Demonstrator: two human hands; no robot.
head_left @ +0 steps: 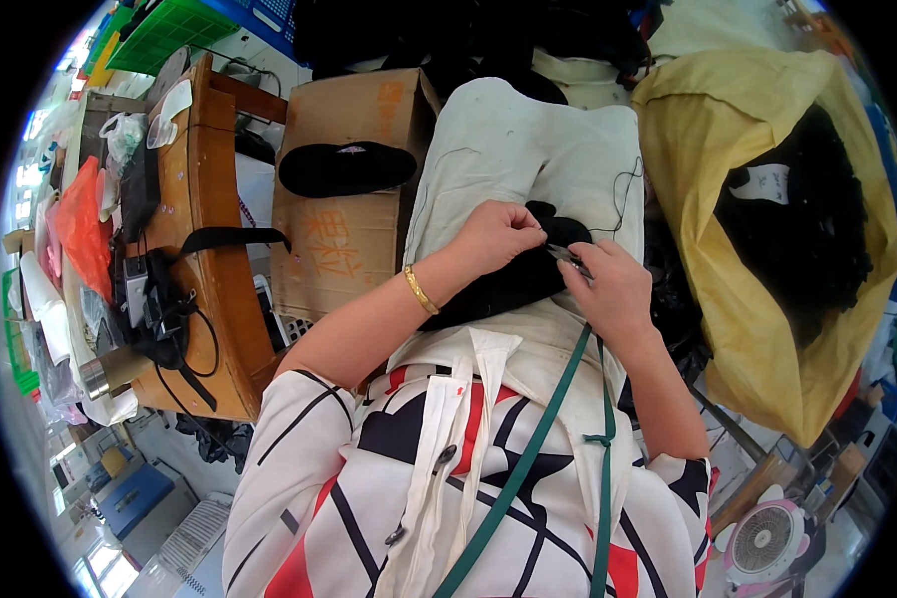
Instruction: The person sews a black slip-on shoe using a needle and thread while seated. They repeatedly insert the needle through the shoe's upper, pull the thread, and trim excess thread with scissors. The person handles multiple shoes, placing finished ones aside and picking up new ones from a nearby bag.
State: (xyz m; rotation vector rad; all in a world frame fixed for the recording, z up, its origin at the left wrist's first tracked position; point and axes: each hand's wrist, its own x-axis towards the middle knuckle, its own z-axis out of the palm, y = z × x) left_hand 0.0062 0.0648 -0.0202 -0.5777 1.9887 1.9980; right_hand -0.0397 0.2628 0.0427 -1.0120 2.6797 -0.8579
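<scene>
A black fabric piece [498, 289] lies on the white cloth [498, 130] that covers my lap. Over it, my left hand [496, 237] is closed in a pinch, and what sits between its fingertips is too small to make out. Close by, my right hand [616, 291] grips small metal thread snips [561, 253], their tips pointing toward the left fingertips. A green ribbon [540, 439] runs down from the right hand's side across my clothes. Loose dark thread [623, 189] curls on the cloth to the right.
Left of my lap, a cardboard box [304, 219] bears a black slipper-shaped piece [347, 169]. Beyond it stands a wooden table [214, 189] with a black strap and cables. At right, an open yellow sack [693, 140] holds black pieces. A pink-rimmed fan [764, 538] stands lower right.
</scene>
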